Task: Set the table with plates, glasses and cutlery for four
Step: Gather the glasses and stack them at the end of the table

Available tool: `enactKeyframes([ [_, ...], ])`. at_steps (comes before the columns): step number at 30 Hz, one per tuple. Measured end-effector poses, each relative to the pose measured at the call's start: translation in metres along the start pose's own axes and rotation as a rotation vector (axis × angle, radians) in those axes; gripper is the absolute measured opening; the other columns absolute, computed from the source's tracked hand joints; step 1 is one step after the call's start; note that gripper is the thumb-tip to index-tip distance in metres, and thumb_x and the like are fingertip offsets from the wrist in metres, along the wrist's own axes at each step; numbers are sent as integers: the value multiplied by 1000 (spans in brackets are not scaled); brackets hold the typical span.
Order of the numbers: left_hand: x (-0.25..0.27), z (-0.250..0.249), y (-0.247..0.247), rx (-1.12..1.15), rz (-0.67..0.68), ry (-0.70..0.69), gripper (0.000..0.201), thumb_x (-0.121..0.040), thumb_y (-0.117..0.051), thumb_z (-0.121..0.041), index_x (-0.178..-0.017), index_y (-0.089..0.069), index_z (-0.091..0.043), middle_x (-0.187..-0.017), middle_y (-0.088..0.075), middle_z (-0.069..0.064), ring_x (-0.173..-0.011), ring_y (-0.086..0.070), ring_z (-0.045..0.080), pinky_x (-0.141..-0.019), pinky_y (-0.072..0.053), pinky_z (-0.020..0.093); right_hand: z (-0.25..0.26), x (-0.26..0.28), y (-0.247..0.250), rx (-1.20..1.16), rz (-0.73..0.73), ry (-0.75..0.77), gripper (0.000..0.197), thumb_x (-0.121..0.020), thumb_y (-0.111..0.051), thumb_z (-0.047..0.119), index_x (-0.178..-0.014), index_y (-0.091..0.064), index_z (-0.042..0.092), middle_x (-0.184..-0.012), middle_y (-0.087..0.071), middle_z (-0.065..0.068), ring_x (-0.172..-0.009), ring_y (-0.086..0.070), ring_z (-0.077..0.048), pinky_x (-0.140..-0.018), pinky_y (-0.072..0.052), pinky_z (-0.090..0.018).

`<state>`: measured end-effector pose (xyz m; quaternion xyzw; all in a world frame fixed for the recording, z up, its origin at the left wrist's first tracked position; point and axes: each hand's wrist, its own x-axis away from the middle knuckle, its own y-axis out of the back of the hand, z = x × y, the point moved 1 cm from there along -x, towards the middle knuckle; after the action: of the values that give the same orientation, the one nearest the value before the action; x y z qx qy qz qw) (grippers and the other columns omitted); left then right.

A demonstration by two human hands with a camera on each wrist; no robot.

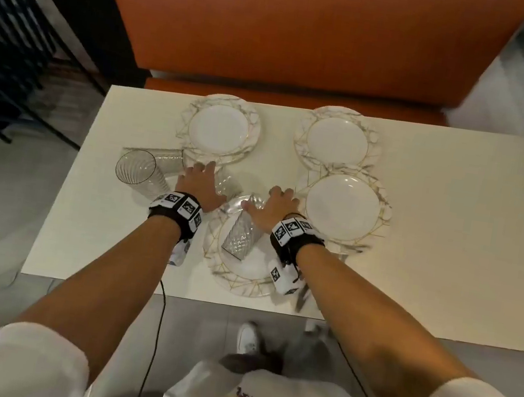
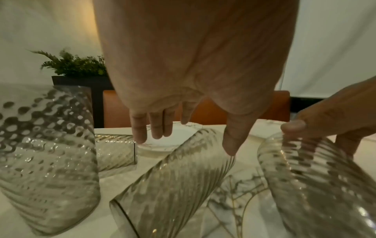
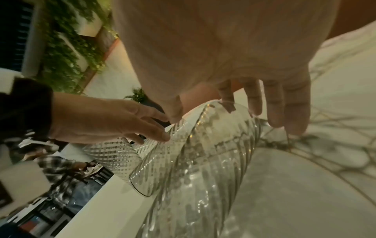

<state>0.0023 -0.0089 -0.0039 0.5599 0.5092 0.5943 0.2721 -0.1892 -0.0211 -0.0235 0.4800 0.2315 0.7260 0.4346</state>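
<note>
Four marble-and-gold plates lie on the white table (image 1: pixel 452 225): far left (image 1: pixel 219 130), far right (image 1: pixel 338 140), right (image 1: pixel 343 206) and near (image 1: pixel 243 273). A ribbed glass (image 1: pixel 242 234) (image 3: pixel 203 169) lies on its side on the near plate. My right hand (image 1: pixel 274 200) (image 3: pixel 219 112) holds its far end between thumb and fingers. A second glass (image 1: pixel 227 185) (image 2: pixel 173 185) lies beside it. My left hand (image 1: pixel 209 181) (image 2: pixel 191 143) hovers over that one with straight fingers, the thumb tip touching it. Two more glasses (image 1: pixel 138 169) (image 1: pixel 167 158) lie further left.
An orange bench (image 1: pixel 310 37) runs along the far side of the table. A black slatted rack (image 1: pixel 8 28) stands on the floor at the left. A dark blurred item (image 1: pixel 302 300) lies under my right wrist near the table's front edge.
</note>
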Motion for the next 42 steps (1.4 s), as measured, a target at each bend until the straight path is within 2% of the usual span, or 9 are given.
enactKeyframes([
  [4,-6,4,-12,5,51,56,104,-89,-74,-52,-163,-14,-12,-159,-37,20,-144,-41,41,-114,-39,56,-3,-9,-10,-164,24,-78,104,-76,-60,74,-150,-31,7,-153,-31,-18,-138,-40,-39,-107,-46,-51],
  [11,-4,16,-26,145,43,35,91,-90,-78,-33,-159,-22,-11,-150,-46,20,-135,-50,41,-109,-45,57,-12,-6,-3,-322,59,-18,102,-69,-78,67,-143,-40,7,-141,-48,-10,-126,-51,-28,-98,-49,-39],
  [14,-1,13,-12,79,17,-18,95,-86,-80,-34,-158,-23,-11,-151,-44,20,-136,-49,41,-107,-46,57,-19,1,12,-390,46,15,104,-64,-85,64,-144,-42,12,-142,-49,-9,-127,-53,-26,-104,-49,-42],
  [19,7,-23,28,117,-47,-91,107,-77,-83,-37,-159,-18,-15,-144,-40,19,-128,-51,42,-99,-50,56,-35,28,63,-452,26,79,98,-68,-87,52,-148,-40,20,-138,-40,-6,-122,-52,-21,-96,-46,-29],
  [26,10,-119,49,371,-42,-259,101,-72,-90,-30,-153,-32,-9,-142,-46,14,-128,-51,30,-100,-42,34,-96,46,144,-501,-213,129,82,-72,-86,35,-142,-45,25,-131,-30,-3,-122,-48,-20,-99,-41,-25],
  [27,12,-128,48,394,-42,-269,101,-71,-90,-29,-152,-34,-9,-143,-48,13,-128,-52,30,-99,-43,33,-105,49,149,-506,-243,118,82,-72,-86,32,-143,-44,24,-130,-30,-2,-119,-51,-21,-102,-44,-28],
  [28,3,-181,49,406,-53,-319,100,-71,-91,-29,-152,-34,-10,-143,-49,12,-127,-54,29,-99,-45,33,-143,49,185,-511,-319,100,83,-72,-86,30,-143,-43,24,-130,-31,-3,-115,-53,-23,-104,-47,-32],
  [33,2,-259,35,494,-5,-378,101,-68,-96,-30,-149,-39,-13,-142,-56,8,-126,-56,28,-103,-48,39,-217,49,221,-481,-460,30,84,-70,-87,33,-141,-42,26,-128,-44,-3,-116,-53,-25,-103,-49,-43],
  [42,-5,-461,-21,556,89,-427,109,-68,-96,-18,-153,-29,-14,-136,-60,12,-122,-60,30,-94,-43,30,-403,14,284,-313,-560,-252,92,-68,-87,34,-145,-39,16,-137,-41,-14,-126,-41,-36,-100,-45,-44],
])
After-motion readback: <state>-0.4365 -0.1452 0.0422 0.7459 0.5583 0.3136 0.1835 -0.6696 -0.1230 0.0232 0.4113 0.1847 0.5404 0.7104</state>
